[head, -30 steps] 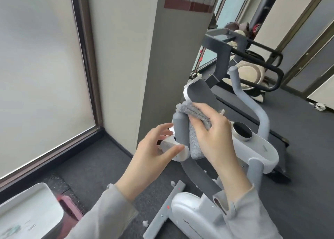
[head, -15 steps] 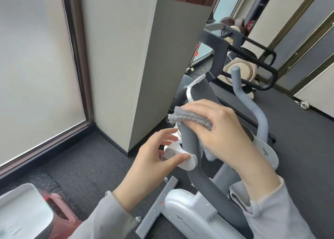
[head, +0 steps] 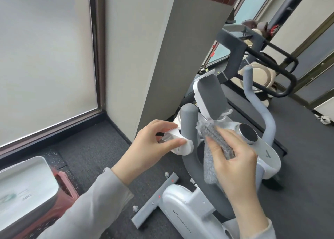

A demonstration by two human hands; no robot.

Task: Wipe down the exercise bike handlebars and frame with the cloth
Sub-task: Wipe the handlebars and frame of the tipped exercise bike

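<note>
beside the pillar (head: 153, 61), on dark carpet (head: 94, 148): one white exercise bike (head: 182, 200) with two grey handlebars. near handlebar (head: 188, 123) rises upright; far handlebar (head: 260, 103) curves up behind the console. one round knob (head: 248, 134) sits on the white console; one tablet holder (head: 211, 95) tilts above it. left hand (head: 150, 144) pinches a white clamp piece (head: 179, 144) at the base of the near handlebar, thumb below and fingers above, closed on it. right hand (head: 233, 162) is closed around one grey cloth (head: 213, 146), which is folded and pressed just beside the near handlebar, its loose end hanging over the dark frame curve (head: 189, 168). step in hand, as judged: wiping the junction between near handlebar and console. next move likely calls for dragging the cloth down the frame curve while the left hand steadies the bike; the far handlebar appears not yet reached. one second machine (head: 262, 52) stands behind; one white bin (head: 27, 184) at lower left.
</note>
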